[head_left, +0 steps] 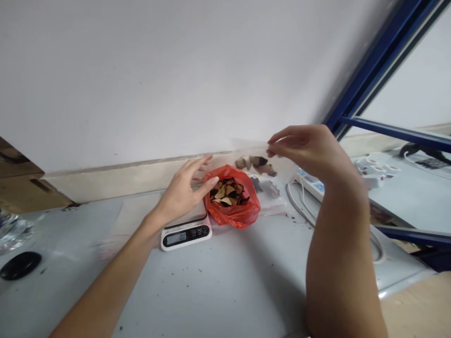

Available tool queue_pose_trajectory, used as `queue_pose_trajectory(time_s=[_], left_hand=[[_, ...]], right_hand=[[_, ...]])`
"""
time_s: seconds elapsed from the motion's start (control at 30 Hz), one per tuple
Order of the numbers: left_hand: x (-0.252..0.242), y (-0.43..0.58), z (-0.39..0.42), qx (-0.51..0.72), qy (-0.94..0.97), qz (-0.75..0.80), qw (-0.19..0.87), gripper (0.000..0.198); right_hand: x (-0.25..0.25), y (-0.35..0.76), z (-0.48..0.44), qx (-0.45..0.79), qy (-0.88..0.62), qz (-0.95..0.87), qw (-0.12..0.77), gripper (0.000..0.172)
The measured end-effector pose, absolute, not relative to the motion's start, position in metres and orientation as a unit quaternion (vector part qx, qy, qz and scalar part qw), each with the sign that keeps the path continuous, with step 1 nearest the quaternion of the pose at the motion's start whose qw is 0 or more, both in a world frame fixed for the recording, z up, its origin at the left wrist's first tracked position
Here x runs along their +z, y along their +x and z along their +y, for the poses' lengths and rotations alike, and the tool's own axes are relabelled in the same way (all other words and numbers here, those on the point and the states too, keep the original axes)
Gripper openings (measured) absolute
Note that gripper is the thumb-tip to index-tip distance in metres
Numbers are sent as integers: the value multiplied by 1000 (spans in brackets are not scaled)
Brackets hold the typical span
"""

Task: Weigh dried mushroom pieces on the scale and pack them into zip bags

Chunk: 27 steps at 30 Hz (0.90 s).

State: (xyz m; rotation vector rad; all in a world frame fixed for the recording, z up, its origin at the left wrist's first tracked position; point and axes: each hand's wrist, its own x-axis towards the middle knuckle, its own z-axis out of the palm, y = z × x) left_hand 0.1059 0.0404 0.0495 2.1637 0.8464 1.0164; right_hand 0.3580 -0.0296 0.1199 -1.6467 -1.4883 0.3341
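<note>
My right hand (pixel 303 148) pinches the top edge of a clear plastic bag (pixel 282 166) between thumb and fingers. Several brown and pale dried slices (pixel 260 164) show inside that bag. My left hand (pixel 188 188) is open, fingers apart, with its thumb over the left rim of a red plastic bag (pixel 237 219). This red bag stands with its mouth wide and holds many dried pieces (pixel 227 192), dark-edged and tan. Under my left hand sits a white kitchen scale (pixel 186 237); its display appears to read 0.0, and the hand hides part of its platform.
Another clear bag (pixel 269 190) with dark pieces lies behind the red one. Flat plastic bags (pixel 118 239) lie left of the scale, near a black oval object (pixel 21 265). At right are a power strip (pixel 312 185), cables and a blue metal frame (pixel 387 131). Crumbs dot the tabletop.
</note>
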Motion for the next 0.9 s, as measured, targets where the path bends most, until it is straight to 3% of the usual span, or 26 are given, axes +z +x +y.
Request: queue_pose_trajectory(time_s=[0.07, 0.17, 0.33, 0.43, 0.57, 0.63, 0.7, 0.8, 0.9], left_hand=[[51, 106, 40, 413, 776, 315, 356, 55], [58, 100, 41, 437, 740, 307, 408, 37], [68, 79, 52, 503, 683, 356, 392, 39], [68, 66, 61, 477, 691, 390, 379, 39], [64, 59, 67, 476, 704, 462, 254, 43], [64, 60, 63, 478, 727, 464, 168, 33], [67, 62, 56, 414, 786, 424, 175, 21], [73, 66, 45, 253, 851, 352, 296, 25], [76, 68, 40, 209, 852, 335, 344, 24]], right_hand=[[125, 342, -31, 166, -603, -641, 444, 15], [123, 324, -26, 225, -542, -677, 444, 23], [111, 320, -9, 276, -565, -695, 349, 37], [104, 322, 0, 355, -518, -717, 304, 42], [95, 313, 10, 435, -468, -723, 260, 37], [89, 304, 15, 458, -466, -715, 249, 35], [83, 294, 20, 461, -470, -710, 249, 36], [77, 283, 24, 449, -469, -710, 273, 41], [74, 277, 26, 450, -462, -708, 287, 44]])
